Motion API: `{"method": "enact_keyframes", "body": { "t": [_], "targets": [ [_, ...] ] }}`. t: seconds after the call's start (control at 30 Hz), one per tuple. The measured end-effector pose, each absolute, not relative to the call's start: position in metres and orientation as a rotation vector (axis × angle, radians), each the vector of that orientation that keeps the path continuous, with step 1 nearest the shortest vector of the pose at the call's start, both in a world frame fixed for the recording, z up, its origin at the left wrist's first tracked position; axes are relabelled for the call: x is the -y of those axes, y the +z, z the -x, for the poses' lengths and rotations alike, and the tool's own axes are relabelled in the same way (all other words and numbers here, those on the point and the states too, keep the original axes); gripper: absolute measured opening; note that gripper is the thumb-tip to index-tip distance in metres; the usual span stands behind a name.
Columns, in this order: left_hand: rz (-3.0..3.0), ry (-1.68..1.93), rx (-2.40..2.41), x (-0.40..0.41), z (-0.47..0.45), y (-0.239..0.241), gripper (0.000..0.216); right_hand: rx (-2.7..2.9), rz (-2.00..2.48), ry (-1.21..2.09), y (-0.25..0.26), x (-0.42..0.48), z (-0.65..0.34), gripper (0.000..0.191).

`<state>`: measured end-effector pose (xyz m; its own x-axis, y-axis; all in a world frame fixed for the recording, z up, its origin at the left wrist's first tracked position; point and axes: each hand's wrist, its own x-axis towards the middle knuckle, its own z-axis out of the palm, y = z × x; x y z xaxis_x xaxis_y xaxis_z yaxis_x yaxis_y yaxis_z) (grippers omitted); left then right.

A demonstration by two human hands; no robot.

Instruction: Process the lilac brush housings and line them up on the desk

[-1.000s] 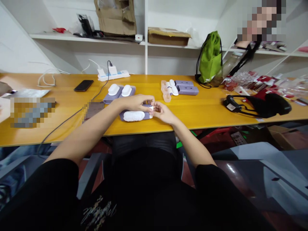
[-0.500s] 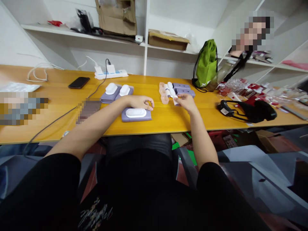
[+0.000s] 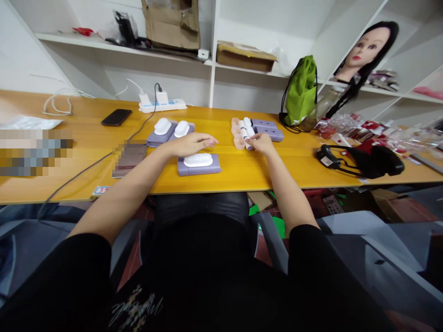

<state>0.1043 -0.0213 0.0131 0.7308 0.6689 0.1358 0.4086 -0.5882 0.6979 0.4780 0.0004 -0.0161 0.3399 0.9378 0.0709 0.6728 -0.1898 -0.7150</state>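
Note:
My right hand [image 3: 263,142] has its fingertips closed on a small white cylinder [image 3: 249,144] with a dark end. The cylinder lies among other white cylinders [image 3: 248,124] and a row of peach-coloured, cup-shaped pieces [image 3: 236,130]. Just to the right are two purple blocks with small dark holes [image 3: 266,124]. My left hand [image 3: 194,143] hovers, fingers stretched out and holding nothing, over a purple block [image 3: 200,171] topped by a white, bristly-looking oval piece [image 3: 198,160]. Behind it stand two more purple blocks with white oval tops [image 3: 163,126], one partly behind my left hand.
A phone [image 3: 116,117] and a power strip [image 3: 162,106] with a cable lie at the back left. A green drawstring bag [image 3: 302,94], a bottle [image 3: 321,108], a black strapped headset [image 3: 360,160] and packaged items are to the right. A mannequin head [image 3: 367,48] stands on the shelf.
My right hand has brought the small white cylinder left, against the peach pieces. My left hand has straightened its fingers and moved slightly back from the near purple block. The view has shifted slightly.

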Motion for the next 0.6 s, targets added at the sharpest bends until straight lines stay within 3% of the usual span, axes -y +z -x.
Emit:
{"method": "enact_keyframes", "body": {
  "t": [0.17, 0.37, 0.47, 0.6],
  "targets": [
    [-2.231, 0.82, -0.9, 0.09, -0.054, -0.01, 0.082, 1.406, 1.872, 0.576, -0.025, -0.003, -0.479, 0.021],
    [-2.339, 0.871, -1.037, 0.115, -0.038, -0.043, 0.129, 1.382, 1.795, 0.572, -0.039, -0.008, -0.487, 0.019],
    [-2.348, 0.955, -1.096, 0.109, -0.039, -0.054, 0.133, 1.378, 1.776, 0.567, -0.041, -0.008, -0.488, 0.021],
    [-2.28, 0.937, -1.117, 0.106, -0.037, -0.061, 0.12, 1.368, 1.775, 0.553, -0.04, -0.005, -0.487, 0.021]
  ]
}}
